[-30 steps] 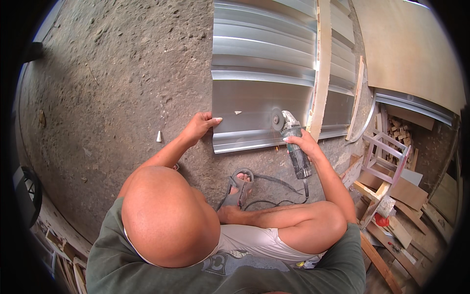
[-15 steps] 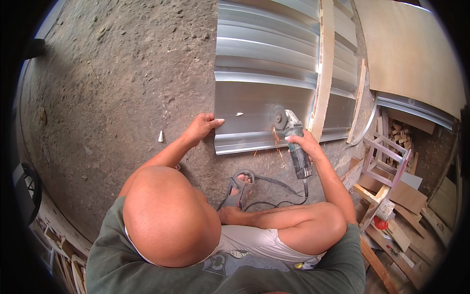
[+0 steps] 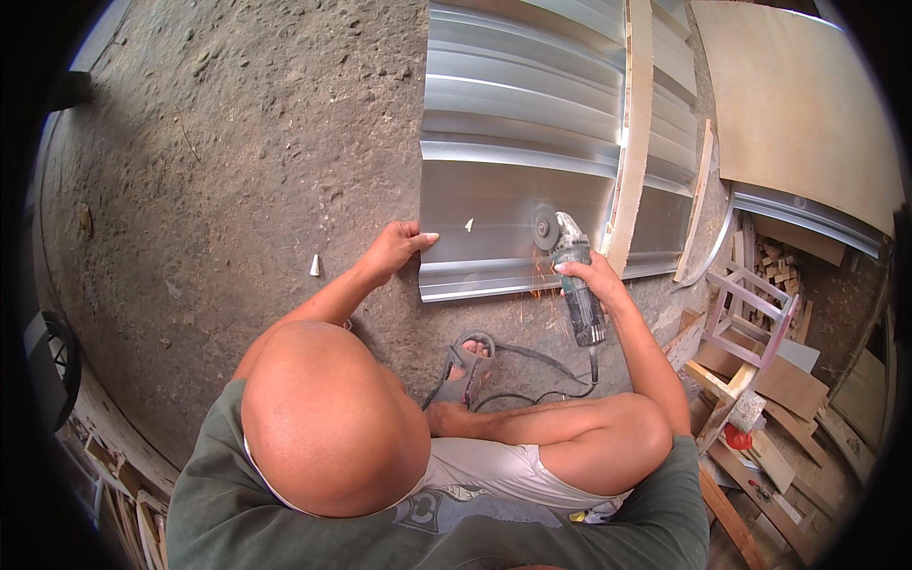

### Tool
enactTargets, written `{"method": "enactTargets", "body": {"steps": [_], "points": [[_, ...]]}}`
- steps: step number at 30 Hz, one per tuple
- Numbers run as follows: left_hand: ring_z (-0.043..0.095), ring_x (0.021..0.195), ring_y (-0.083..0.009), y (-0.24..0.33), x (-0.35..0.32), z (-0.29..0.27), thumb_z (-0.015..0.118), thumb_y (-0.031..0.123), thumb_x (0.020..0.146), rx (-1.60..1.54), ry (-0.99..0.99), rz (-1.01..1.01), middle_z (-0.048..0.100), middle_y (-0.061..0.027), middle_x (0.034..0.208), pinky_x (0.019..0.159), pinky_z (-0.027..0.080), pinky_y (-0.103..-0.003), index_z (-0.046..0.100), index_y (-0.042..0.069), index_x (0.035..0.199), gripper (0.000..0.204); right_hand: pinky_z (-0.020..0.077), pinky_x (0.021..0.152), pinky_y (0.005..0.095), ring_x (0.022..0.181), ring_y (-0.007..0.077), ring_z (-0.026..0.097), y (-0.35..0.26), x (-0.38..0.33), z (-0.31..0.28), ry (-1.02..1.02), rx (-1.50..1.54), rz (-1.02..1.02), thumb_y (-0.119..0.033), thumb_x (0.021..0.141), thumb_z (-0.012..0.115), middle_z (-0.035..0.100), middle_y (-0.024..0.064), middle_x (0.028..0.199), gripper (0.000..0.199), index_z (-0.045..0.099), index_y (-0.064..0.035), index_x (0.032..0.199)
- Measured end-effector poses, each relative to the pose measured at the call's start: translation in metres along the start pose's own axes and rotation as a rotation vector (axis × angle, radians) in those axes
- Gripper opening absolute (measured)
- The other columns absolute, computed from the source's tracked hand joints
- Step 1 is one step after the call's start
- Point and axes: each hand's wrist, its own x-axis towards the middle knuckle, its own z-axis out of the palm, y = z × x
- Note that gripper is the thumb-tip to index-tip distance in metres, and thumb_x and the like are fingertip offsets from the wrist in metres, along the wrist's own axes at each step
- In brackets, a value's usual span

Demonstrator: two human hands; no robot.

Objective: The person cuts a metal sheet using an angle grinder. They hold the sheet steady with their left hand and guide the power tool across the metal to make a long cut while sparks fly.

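Note:
My right hand (image 3: 598, 277) is wrapped round the body of an angle grinder (image 3: 581, 309), its cord trailing down from the lower end. The grinder's disc (image 3: 545, 228) meets the flat pan of a ribbed, silvery metal roofing sheet (image 3: 494, 195). Orange sparks (image 3: 540, 293) fly from it toward me. At the sheet's left edge, my left hand (image 3: 394, 251) grips the metal, thumb on top; its other fingers are partly hidden. A small white sliver (image 3: 468, 225) lies on the sheet between my hands.
A long wooden strip (image 3: 631, 142) lies across the sheet, right of the grinder. The power cord (image 3: 541, 356) loops by my sandalled foot (image 3: 467, 366). A small white cone-shaped piece (image 3: 315, 266) is on the ground at left. Wooden frame (image 3: 746, 313), offcuts and plywood (image 3: 798, 104) crowd the right.
The white sliver on the sheet has turned to stand more lengthwise. Sparks now spread lower and wider. Both hands keep nearly the same places, and the whole view has shifted slightly.

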Motion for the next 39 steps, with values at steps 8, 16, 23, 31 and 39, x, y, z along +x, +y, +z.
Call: {"method": "enactTargets", "body": {"steps": [8,16,23,31,39], "points": [[0.07,0.086,-0.0138,-0.001,0.001,-0.001,0.063,0.017,0.102,0.007,-0.004,-0.003,0.074,-0.0084,0.099,0.079,0.056,-0.03,0.071,-0.002,0.112,0.023,0.0602,0.063,0.0349,0.073,0.0215,0.069,-0.002,0.005,-0.003,0.003,-0.017,0.002,-0.022,0.077,0.084,0.066,0.0156,0.101,0.064,0.051,0.0071,0.124],[0.07,0.085,-0.0136,-0.004,0.001,-0.001,0.064,0.017,0.102,-0.022,-0.002,0.005,0.074,-0.0084,0.098,0.077,0.056,-0.03,0.071,-0.002,0.111,0.023,0.0605,0.06,0.0337,0.069,0.0206,0.068,-0.008,0.005,0.0,0.015,-0.016,0.013,-0.021,0.079,0.082,0.063,0.0117,0.095,0.06,0.051,0.0048,0.123],[0.069,0.083,-0.012,-0.006,0.003,-0.001,0.064,0.018,0.102,-0.012,0.007,-0.005,0.074,-0.0075,0.096,0.074,0.056,-0.029,0.071,-0.001,0.109,0.021,0.0613,0.064,0.0356,0.075,0.0223,0.07,-0.007,0.01,-0.002,0.006,-0.035,0.008,-0.026,0.077,0.084,0.063,0.0141,0.101,0.066,0.051,0.0051,0.125],[0.069,0.083,-0.0123,-0.006,0.003,-0.002,0.064,0.018,0.102,-0.003,-0.004,0.003,0.074,-0.0077,0.098,0.075,0.056,-0.028,0.071,-0.001,0.11,0.022,0.0615,0.065,0.0361,0.077,0.0225,0.069,-0.011,0.014,-0.004,0.008,-0.04,-0.013,-0.025,0.077,0.083,0.063,0.0136,0.1,0.063,0.052,0.0055,0.123],[0.069,0.081,-0.0126,-0.008,0.003,-0.001,0.065,0.018,0.102,-0.008,0.013,0.01,0.074,-0.0077,0.096,0.074,0.055,-0.029,0.07,-0.002,0.108,0.022,0.0614,0.064,0.035,0.079,0.0202,0.068,-0.02,0.014,-0.002,0.026,-0.042,-0.022,-0.025,0.077,0.084,0.062,0.0122,0.098,0.062,0.052,0.0053,0.121]]}}
